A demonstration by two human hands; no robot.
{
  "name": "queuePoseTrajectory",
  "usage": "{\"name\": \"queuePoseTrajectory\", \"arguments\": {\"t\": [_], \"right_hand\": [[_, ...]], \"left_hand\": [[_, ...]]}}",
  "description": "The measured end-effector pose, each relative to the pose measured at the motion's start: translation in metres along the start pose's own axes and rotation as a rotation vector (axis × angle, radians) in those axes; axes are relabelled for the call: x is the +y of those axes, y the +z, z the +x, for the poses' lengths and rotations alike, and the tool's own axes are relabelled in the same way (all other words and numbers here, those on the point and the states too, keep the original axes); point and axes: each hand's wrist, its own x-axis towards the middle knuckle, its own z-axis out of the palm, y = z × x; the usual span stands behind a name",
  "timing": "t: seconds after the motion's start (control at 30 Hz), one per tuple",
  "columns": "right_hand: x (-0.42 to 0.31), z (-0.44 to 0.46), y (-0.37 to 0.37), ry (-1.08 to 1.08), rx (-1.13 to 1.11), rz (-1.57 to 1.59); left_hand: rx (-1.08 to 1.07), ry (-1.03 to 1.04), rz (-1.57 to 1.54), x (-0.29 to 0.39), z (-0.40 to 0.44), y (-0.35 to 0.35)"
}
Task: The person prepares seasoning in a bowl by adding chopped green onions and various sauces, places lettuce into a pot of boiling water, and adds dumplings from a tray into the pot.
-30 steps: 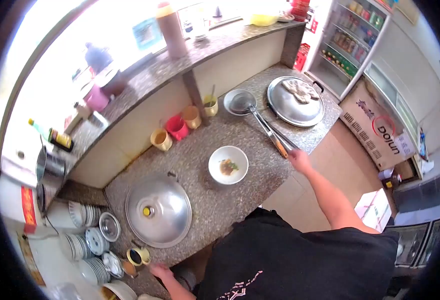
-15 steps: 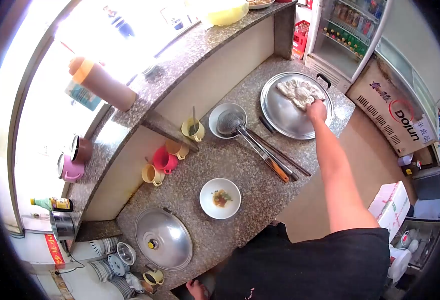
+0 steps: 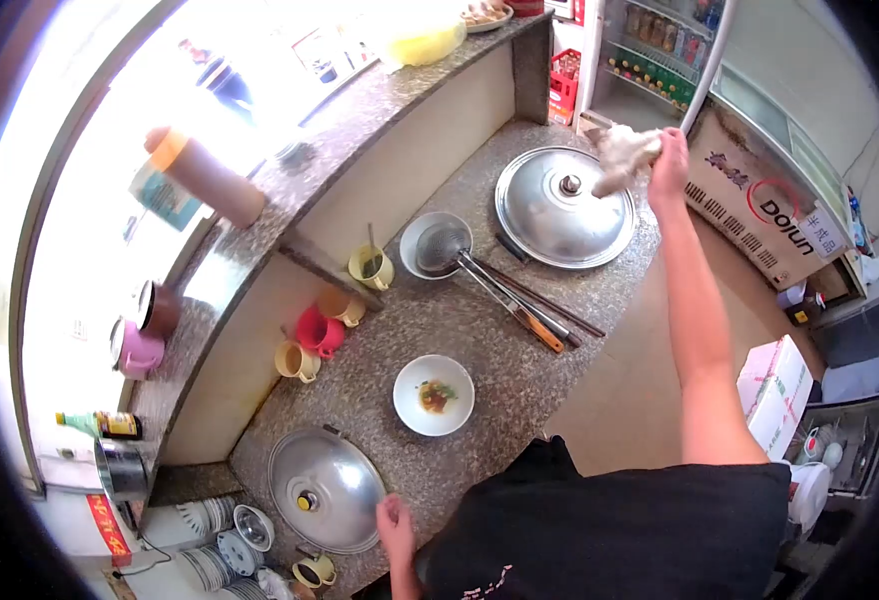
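My right hand [image 3: 669, 168] is closed on a crumpled whitish cloth [image 3: 624, 156], lifted above the right edge of a large domed steel lid [image 3: 560, 220]. The lid's dark knob is uncovered. My left hand [image 3: 394, 522], its fingers curled, is beside the right rim of a second steel lid [image 3: 335, 480] with a yellow-topped knob; whether it holds anything is hidden. Between the lids stands a white bowl [image 3: 434, 396] with brown sauce and green bits at its bottom. A mesh skimmer [image 3: 445, 245] rests over another bowl, with long-handled tools [image 3: 530, 320] beside it.
Several mugs [image 3: 320, 331] line the low wall. A sauce bottle [image 3: 205, 178] and a yellow bag [image 3: 428, 42] sit on the raised ledge. Stacked plates [image 3: 207, 567] are at the lower left. A drinks fridge [image 3: 650, 60], a chest freezer [image 3: 760, 200] and a box [image 3: 775, 395] are on the right.
My right hand reached from the tool handles to the cloth, then lifted it off the right lid. My left hand has moved up beside the left lid.
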Motion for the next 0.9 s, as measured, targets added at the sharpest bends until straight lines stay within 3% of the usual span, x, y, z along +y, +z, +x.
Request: {"name": "queuePoseTrajectory", "arguments": {"t": [0.07, 0.17, 0.27, 0.33, 0.37, 0.43, 0.47, 0.5, 0.57, 0.63, 0.67, 0.7, 0.77, 0.83, 0.9], "right_hand": [[-0.062, -0.053, 0.008, 0.036, -0.135, 0.062], [-0.137, -0.153, 0.028, 0.199, -0.474, 0.139], [-0.179, -0.274, 0.063, 0.405, -0.724, 0.008], [-0.209, -0.359, 0.095, 0.625, -0.834, 0.078], [-0.219, -0.401, 0.107, 0.747, -0.854, 0.099], [-0.190, -0.483, 0.117, 0.728, -0.890, -0.017], [-0.198, -0.519, 0.124, 0.708, -0.905, -0.011], [-0.205, -0.551, 0.125, 0.706, -0.924, -0.008], [-0.201, -0.608, 0.108, 0.792, -0.982, -0.051], [-0.182, -0.677, 0.094, 0.709, -1.135, -0.050], [-0.172, -0.693, 0.091, 0.476, -1.163, -0.152], [-0.162, -0.703, 0.086, 0.488, -1.162, -0.147], [-0.156, -0.710, 0.090, 0.690, -1.188, -0.318], [-0.136, -0.720, 0.094, 0.735, -1.164, -0.285], [-0.119, -0.727, 0.106, 0.670, -1.105, -0.327]], "left_hand": [[-0.111, 0.164, 0.034, -0.005, 0.024, -0.002], [-0.325, 0.289, 0.044, 0.082, 0.023, 0.010], [-0.573, 0.348, 0.002, 0.152, 0.011, 0.016], [-0.754, 0.526, -0.037, 0.168, 0.002, 0.019], [-0.779, 0.557, -0.071, 0.179, -0.012, 0.017], [-0.842, 0.426, -0.042, 0.168, -0.017, 0.010], [-0.775, 0.405, -0.093, 0.140, -0.010, 0.011], [-0.558, 0.369, -0.091, 0.122, -0.010, 0.005], [-0.546, 0.035, -0.442, 0.083, -0.001, -0.019], [-0.530, -0.041, -0.613, 0.058, -0.007, -0.067], [-0.590, -0.153, -0.597, 0.062, -0.012, -0.083], [-0.584, -0.161, -0.590, 0.050, -0.008, -0.092], [-0.666, 0.128, -0.206, 0.012, 0.005, -0.100], [-0.632, 0.074, -0.315, -0.004, 0.009, -0.113], [-0.350, 0.143, 0.272, 0.007, 0.019, -0.153]]}}
